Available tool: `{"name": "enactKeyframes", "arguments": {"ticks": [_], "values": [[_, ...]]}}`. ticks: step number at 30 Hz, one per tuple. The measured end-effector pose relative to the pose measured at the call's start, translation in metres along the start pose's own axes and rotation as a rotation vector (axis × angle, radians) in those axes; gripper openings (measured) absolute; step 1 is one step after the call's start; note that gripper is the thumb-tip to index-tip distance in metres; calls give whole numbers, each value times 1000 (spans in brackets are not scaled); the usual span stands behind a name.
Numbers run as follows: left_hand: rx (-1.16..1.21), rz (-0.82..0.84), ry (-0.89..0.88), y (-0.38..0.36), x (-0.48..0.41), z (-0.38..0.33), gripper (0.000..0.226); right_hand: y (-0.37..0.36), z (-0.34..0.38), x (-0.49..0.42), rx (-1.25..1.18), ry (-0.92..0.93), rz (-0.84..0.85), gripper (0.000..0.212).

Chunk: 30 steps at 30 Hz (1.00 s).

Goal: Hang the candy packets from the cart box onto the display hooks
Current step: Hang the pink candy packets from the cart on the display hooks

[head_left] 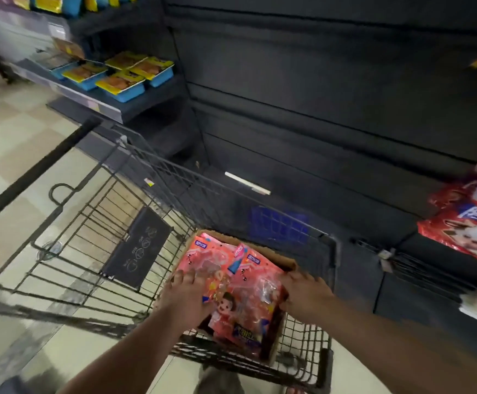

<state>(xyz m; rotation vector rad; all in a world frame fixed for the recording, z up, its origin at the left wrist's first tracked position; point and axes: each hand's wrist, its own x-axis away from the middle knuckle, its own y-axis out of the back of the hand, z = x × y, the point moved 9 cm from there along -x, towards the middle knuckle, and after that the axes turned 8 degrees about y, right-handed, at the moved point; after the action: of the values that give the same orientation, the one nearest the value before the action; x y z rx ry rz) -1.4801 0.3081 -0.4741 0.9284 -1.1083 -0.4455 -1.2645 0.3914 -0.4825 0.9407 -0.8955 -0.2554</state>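
Candy packets (241,297) (pink, a cartoon child printed on them) lie stacked in the cardboard box (287,262) at the near right corner of the cart (112,223). Left hand (186,294) presses flat on the stack, fingers spread; right hand (306,291) grips its right edge.

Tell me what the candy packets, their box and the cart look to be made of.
Candy packets: thin glossy plastic film, printed pink, with clear crinkled areas that catch glare. Box: probably brown cardboard, matt, with a raw tan rim. Cart: dark wire grid, likely coated metal, with a dull finish.
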Motion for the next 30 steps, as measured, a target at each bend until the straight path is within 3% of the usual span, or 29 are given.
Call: {"name": "enactKeyframes", "arguments": {"ticks": [10, 19, 25, 30], "values": [[7, 138, -125, -25, -97, 41, 89, -56, 6, -47, -289, -281, 144, 70], [31, 262, -134, -74, -175, 67, 85, -125, 8, -91, -607, -495, 189, 59], [236, 368, -43, -109, -206, 69, 94, -156, 5, -115, -758, -606, 118, 58], [411, 379, 91, -127, -216, 75, 98, -191, -2, -115, -878, -829, 107, 71]]}}
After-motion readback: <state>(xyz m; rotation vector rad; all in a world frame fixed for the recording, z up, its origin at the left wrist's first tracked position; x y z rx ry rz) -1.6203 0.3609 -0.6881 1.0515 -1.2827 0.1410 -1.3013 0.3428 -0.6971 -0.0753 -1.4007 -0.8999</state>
